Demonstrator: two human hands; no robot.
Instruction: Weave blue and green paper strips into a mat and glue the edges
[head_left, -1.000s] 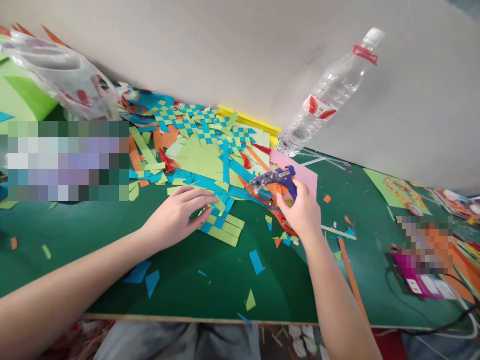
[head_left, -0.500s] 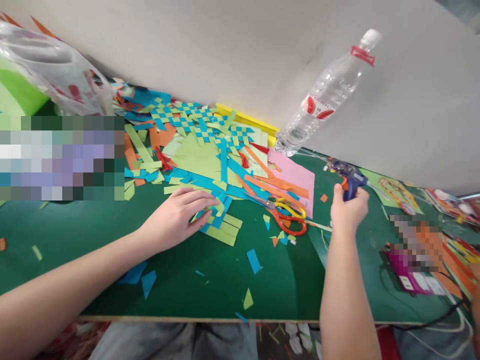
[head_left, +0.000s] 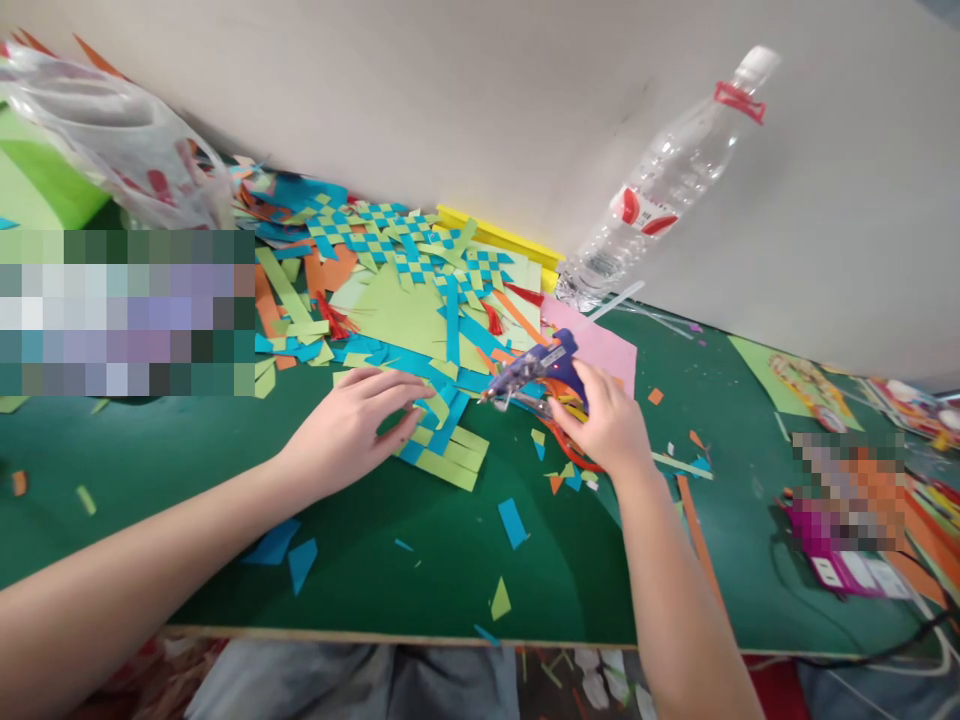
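Observation:
My left hand (head_left: 356, 425) bends its fingers over the green and blue paper strips (head_left: 450, 455), pinching a green strip end between thumb and fingers. A blue glue gun (head_left: 536, 368) is in my right hand (head_left: 604, 415), its nozzle pointing left, a short way right of my left fingertips. A clear glue stick (head_left: 619, 300) sticks out of its back. Under the gun and my right hand lie scissors with red and yellow handles (head_left: 568, 450), partly hidden.
Woven blue and green paper (head_left: 405, 240) lies by the wall, beside a yellow folded strip (head_left: 499, 238). A plastic bottle (head_left: 660, 190) leans at the back. Paper scraps (head_left: 514, 523) dot the green table (head_left: 360, 560). A magenta power socket (head_left: 832, 560) is at right.
My right hand has brought the glue gun leftward, from the right side of the table to above the scissors. My left hand has stayed nearly in place over the strips.

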